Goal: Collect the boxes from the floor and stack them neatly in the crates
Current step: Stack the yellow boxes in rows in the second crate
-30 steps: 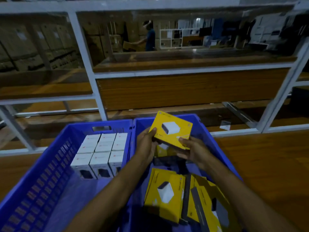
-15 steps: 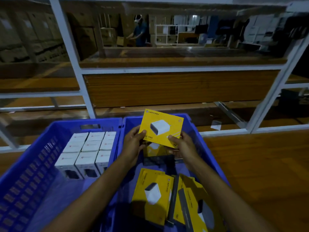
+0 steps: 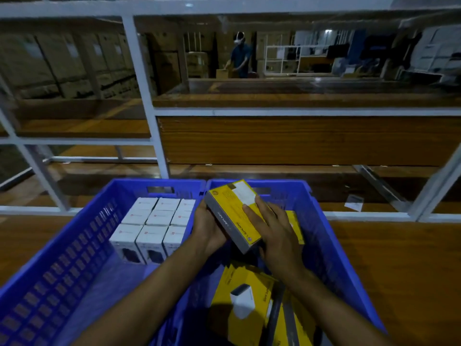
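1. I hold the yellow box (image 3: 234, 216) in both hands above the far end of the right crate (image 3: 326, 221). It is tilted, with its labelled back face up and its grey side toward me, and it is not yet set down.
2. My left hand (image 3: 207, 231) cups the box's left edge from below and takes the weight. The fingers are tucked under the box, out of sight.
3. My right hand (image 3: 277, 231) pinches the box, fingers laid across the top face and thumb under the near corner. That hand sets the angle.
4. I judge the two-handed hold is for squaring it up. The white boxes (image 3: 154, 221) in the left crate (image 3: 74, 236) stand upright in tight rows, and this one wants the same order.
5. More loose yellow boxes (image 3: 244, 295) lie askew at the near end of the right crate — so stacking on this side looks barely begun.
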`<action>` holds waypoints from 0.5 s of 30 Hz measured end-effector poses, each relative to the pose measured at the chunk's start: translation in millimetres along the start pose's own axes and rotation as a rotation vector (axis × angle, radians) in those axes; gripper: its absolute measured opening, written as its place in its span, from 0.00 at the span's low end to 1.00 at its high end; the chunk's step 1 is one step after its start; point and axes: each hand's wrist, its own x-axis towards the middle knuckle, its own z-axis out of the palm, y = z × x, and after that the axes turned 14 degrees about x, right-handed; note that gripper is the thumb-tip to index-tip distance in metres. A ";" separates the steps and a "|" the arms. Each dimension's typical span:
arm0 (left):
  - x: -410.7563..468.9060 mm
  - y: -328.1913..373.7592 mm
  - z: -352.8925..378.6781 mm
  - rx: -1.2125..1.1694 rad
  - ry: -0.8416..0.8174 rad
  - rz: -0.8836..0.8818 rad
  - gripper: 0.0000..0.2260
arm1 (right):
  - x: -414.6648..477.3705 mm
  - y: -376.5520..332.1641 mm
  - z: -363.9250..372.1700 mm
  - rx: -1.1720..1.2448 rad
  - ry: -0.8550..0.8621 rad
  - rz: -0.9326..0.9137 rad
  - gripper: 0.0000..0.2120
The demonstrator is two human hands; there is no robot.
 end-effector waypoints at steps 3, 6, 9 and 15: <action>2.4 1.3 3.5 0.010 -0.026 -0.043 0.31 | -4.4 -8.4 4.4 -0.040 0.072 -0.056 0.38; 6.9 0.7 3.7 0.004 -0.058 -0.063 0.32 | -4.2 -8.6 4.9 -0.088 0.056 -0.047 0.39; 8.7 -1.1 3.3 0.012 -0.059 -0.062 0.33 | -3.9 -12.3 3.2 -0.072 0.051 -0.027 0.35; 3.2 -5.2 9.3 0.026 -0.021 0.036 0.28 | -7.3 -6.4 6.8 0.596 0.121 0.234 0.38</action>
